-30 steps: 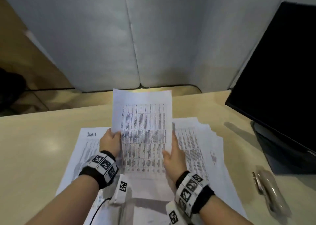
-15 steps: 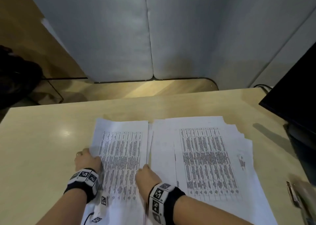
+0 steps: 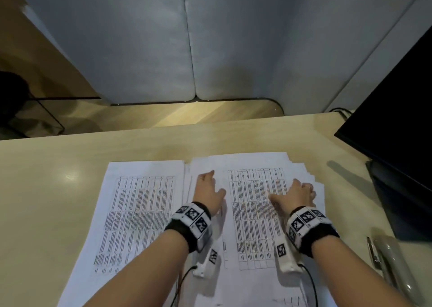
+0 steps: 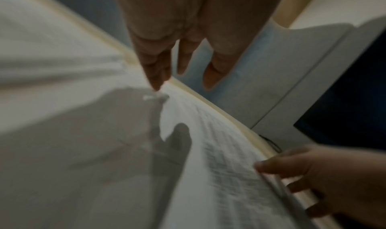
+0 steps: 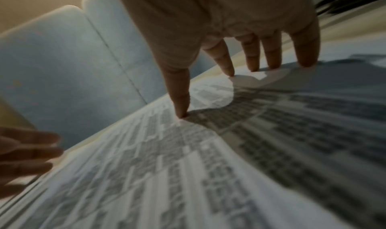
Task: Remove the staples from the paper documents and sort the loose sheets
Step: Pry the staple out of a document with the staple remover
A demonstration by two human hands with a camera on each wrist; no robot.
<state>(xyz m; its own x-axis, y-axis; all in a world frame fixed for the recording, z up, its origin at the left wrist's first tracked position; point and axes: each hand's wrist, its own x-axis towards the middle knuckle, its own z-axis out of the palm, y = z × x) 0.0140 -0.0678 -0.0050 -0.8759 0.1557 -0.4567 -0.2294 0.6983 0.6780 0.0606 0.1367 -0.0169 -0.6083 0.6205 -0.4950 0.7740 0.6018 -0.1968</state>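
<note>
Our right-hand pile of loose sheets (image 3: 257, 204) lies fanned on the desk (image 3: 58, 166), just beside a squarer left pile (image 3: 140, 213). The paper looks light, limp and slippery, so we judge it best gathered by its side edges. Our left hand (image 3: 209, 193) rests with fingers extended near the pile's left margin; our right hand (image 3: 297, 193) spreads its fingertips (image 5: 181, 112) on the print, gripping nothing. Only the head view shows what looks like a stapler (image 3: 390, 267) lying apart at the right. The wrist views show fingertip contact, though blurred.
</note>
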